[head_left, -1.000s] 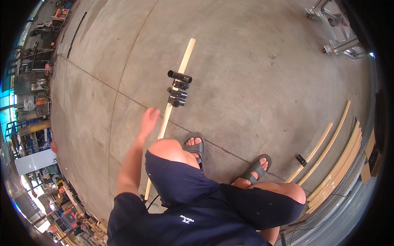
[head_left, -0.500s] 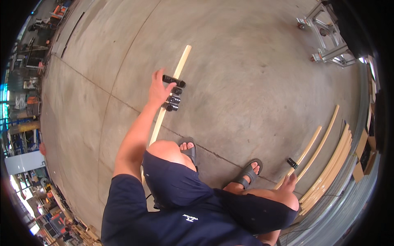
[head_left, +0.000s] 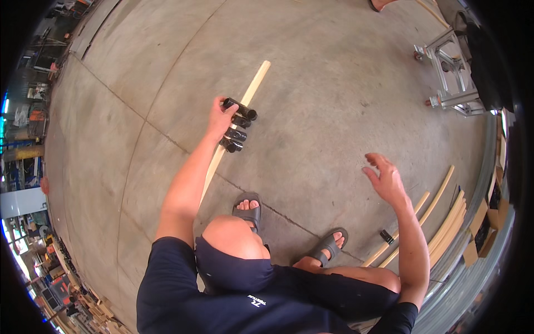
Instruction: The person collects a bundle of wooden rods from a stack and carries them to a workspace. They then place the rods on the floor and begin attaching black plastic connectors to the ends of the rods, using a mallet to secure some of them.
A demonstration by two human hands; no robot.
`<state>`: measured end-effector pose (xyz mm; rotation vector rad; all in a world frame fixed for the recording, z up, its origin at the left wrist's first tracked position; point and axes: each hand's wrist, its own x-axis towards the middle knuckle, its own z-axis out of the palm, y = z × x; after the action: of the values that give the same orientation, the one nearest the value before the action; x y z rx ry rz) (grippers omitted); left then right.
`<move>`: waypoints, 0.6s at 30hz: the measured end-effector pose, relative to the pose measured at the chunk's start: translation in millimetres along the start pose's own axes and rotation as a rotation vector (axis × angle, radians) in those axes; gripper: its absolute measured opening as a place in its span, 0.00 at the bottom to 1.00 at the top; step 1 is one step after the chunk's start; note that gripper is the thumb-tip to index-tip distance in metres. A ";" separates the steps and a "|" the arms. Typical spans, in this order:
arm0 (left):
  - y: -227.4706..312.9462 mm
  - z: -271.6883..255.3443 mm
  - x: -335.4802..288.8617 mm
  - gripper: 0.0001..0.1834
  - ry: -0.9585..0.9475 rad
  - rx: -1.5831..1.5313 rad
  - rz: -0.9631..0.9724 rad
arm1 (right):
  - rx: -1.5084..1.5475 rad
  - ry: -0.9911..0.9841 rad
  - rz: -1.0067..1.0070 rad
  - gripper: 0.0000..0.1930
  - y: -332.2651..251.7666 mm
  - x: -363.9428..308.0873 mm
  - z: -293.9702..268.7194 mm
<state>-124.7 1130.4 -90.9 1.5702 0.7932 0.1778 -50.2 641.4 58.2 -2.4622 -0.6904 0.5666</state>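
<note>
A long cream-coloured pipe (head_left: 256, 81) lies on the concrete floor ahead of me on the left, slanting away. Several black pipe joints sit in a row along it. The farthest and longest, a black tubular joint (head_left: 245, 109), is pinched between the thumb and fingers of my left hand (head_left: 220, 118). Just nearer are other black joints, among them one (head_left: 237, 134) and the nearest one (head_left: 232, 146). My right hand (head_left: 386, 181) is raised over the floor on the right, fingers apart, holding nothing.
On the right lie two cream pipes, one bearing a black joint (head_left: 386, 236), beside a bundle of cream pipes (head_left: 449, 229) and grey metal lengths (head_left: 466, 284). A wheeled metal frame (head_left: 453, 75) stands far right. Another person's foot (head_left: 384, 4) shows at the top.
My right hand has come up from beside my right knee to above the floor ahead. My left hand has closed around the farthest joint. The view has shifted, bringing another person's foot into it.
</note>
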 end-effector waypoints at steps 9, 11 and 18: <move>-25.2 -19.5 29.6 0.13 -0.159 -0.316 -0.297 | -0.104 -0.394 0.091 0.20 15.3 -50.6 12.9; -30.2 -15.1 29.2 0.16 -0.126 -0.210 -0.206 | -0.191 -0.430 0.126 0.20 19.7 -52.3 2.1; 4.3 -19.6 18.9 0.33 -0.052 0.408 -0.014 | -0.224 -0.255 0.240 0.21 86.1 -34.4 27.0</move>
<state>-119.7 1157.5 -89.7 1.9431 0.8349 -0.0390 -60.4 568.2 -3.9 -2.7321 -0.5844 0.9538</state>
